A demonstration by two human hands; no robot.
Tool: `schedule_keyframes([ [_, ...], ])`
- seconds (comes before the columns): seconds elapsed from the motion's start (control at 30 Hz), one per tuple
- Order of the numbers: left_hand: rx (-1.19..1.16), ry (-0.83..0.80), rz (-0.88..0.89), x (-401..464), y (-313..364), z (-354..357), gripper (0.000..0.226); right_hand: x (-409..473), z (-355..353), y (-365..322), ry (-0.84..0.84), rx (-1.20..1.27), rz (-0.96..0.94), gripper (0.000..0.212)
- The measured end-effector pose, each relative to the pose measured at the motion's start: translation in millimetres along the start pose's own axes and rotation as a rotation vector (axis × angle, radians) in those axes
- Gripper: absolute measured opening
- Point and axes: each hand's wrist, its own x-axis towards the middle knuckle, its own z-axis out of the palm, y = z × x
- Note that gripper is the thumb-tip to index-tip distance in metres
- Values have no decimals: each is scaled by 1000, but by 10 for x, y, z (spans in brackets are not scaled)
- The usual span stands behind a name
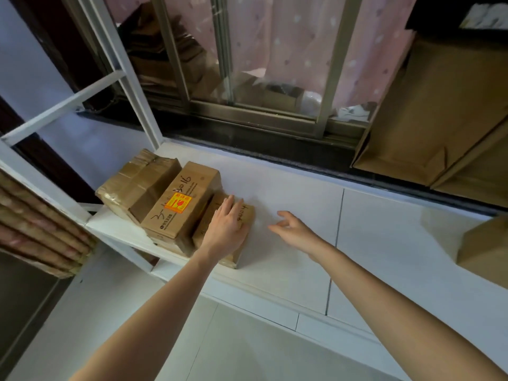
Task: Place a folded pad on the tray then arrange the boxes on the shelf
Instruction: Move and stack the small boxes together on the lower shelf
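Three brown cardboard boxes stand side by side at the left end of the white shelf (288, 204). The leftmost is a tape-wrapped box (137, 185). The middle box (181, 202) carries handwriting and an orange-yellow sticker. The small right box (244, 215) lies under my left hand (225, 229), which rests flat on its top with fingers spread. My right hand (294, 229) hovers just right of that box, fingers apart, touching nothing. No pad or tray is in view.
The white shelf frame (63, 105) rises at the left. Another cardboard box (486, 248) sits at the shelf's right end. Large open cartons (439, 111) lean behind at the right. A sliding window (247, 78) with pink curtains runs behind the shelf. Stacked folded material (35, 229) lies at far left.
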Motion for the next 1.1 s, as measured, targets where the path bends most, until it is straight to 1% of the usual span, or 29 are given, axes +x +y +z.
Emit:
schedule_keyframes([
  [0.17,3,-28,58,118,814,160,62,-465,-878,122,135,56,-12,59],
  [0.33,27,-68,205,154,1780,451,65,-1011,-1735,468,322,84,9,60],
  [0.47,15,-129,307,96,2465,776,67,-1473,-2352,908,470,85,19,61],
  [0.53,7,-174,334,65,2747,944,68,-1679,-2625,1158,546,63,14,66],
  [0.6,-10,-215,377,30,3011,1142,69,-1888,-2889,1434,602,46,53,73],
  [0.7,-16,-249,418,-38,3373,1445,72,-2163,-3236,1866,650,50,124,82],
  [0.77,-17,-266,408,-65,3514,1585,73,-2261,-3355,2072,666,15,160,87],
  [0.83,-43,-303,389,-106,3685,1762,75,-2369,-3474,2300,678,19,167,87],
  [0.93,-97,-407,350,-170,3934,2037,77,-2519,-3634,2660,668,69,153,84],
  [1.0,-130,-464,326,-182,4046,2157,79,-2551,-3695,2837,671,87,177,83],
  [1.1,-148,-510,280,-166,4196,2339,83,-2504,-3779,3043,646,97,230,89],
])
